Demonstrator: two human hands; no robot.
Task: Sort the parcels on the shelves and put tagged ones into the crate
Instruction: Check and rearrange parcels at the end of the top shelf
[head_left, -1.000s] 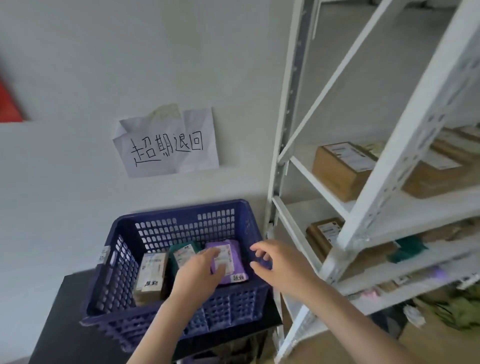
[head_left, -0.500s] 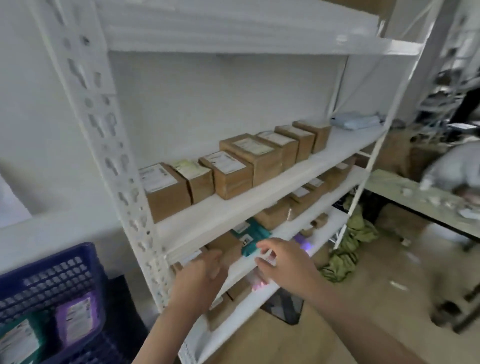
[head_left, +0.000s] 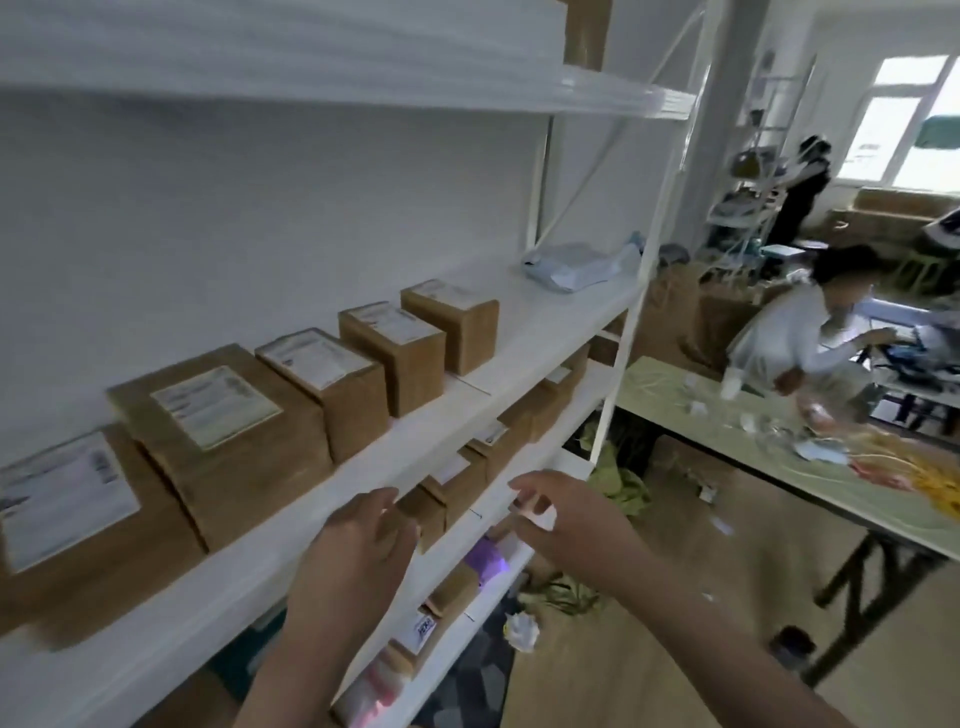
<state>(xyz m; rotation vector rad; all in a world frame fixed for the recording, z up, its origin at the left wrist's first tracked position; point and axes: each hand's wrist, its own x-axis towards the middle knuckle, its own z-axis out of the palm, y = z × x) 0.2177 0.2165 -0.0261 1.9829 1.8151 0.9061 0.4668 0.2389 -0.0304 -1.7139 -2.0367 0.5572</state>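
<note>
Turning from the crate, now out of view, I've brought both empty hands, left (head_left: 358, 551) and right (head_left: 563, 519), fingers loosely spread, to the shelf (head_left: 498, 374) edge, boxes (head_left: 358, 379) above it, so I'm hunting the next tagged parcel.

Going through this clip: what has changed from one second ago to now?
The view swung right, from the blue crate at the wall to the white shelves; the crate is now out of view. The left hand and right hand left the crate and now reach, holding nothing, toward the brown boxes on the lower shelf. The row of labelled boxes on the upper shelf looks undisturbed.
</note>
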